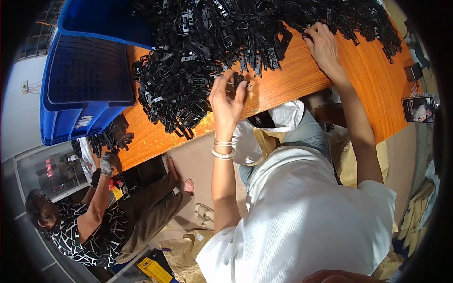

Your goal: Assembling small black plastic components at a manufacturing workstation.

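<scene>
A large heap of black plastic clip-like parts [174, 89] is spread over the orange wooden table [278, 87]. My left hand [227, 103], with bracelets at its wrist, is at the heap's near edge. Its thumb and fingers close round a small black plastic part [239, 80]. Farther right, my right hand [323, 47] reaches to the far side of the bare wood. Its fingertips pinch a black plastic part, mostly hidden by the fingers, beside a second stretch of the heap [349, 21].
A blue plastic crate [85, 106] stands at the table's left end. Beyond it a co-worker [89, 217] sits, a gloved hand at more black parts [113, 134]. A phone [419, 109] is mounted at the right edge. Brown paper bags [186, 254] and sandals [204, 214] lie on the floor.
</scene>
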### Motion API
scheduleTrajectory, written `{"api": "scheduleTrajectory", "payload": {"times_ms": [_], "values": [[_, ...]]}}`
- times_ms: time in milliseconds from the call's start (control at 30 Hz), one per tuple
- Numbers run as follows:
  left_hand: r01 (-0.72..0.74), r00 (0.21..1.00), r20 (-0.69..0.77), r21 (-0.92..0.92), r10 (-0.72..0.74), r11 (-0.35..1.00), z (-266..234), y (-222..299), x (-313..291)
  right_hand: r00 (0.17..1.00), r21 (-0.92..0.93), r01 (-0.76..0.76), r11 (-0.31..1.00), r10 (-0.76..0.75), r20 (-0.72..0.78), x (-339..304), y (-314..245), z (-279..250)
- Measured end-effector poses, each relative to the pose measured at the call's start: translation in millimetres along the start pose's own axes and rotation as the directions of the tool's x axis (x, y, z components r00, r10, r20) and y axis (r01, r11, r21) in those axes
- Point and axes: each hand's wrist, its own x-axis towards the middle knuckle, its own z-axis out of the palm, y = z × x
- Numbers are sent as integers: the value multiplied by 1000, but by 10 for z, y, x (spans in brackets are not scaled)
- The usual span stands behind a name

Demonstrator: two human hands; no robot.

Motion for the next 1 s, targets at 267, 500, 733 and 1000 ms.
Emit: {"api": "scheduleTrajectory", "payload": {"times_ms": [267,500,733,1000], "values": [[414,910,357,-807,-211,422,457,98,-333,970,704,-123,699,236,-65,-343,-380,-354],[396,918,367,-816,-152,421,482,261,-405,959,962,-244,121,174,222,-745,-799,-645],[358,928,366,-832,-65,424,439,350,-430,995,937,-32,349,-80,64,-705,-798,-740],[345,927,373,-818,-33,460,433,370,-417,997,872,-42,487,-38,69,-784,-787,-809]]}}
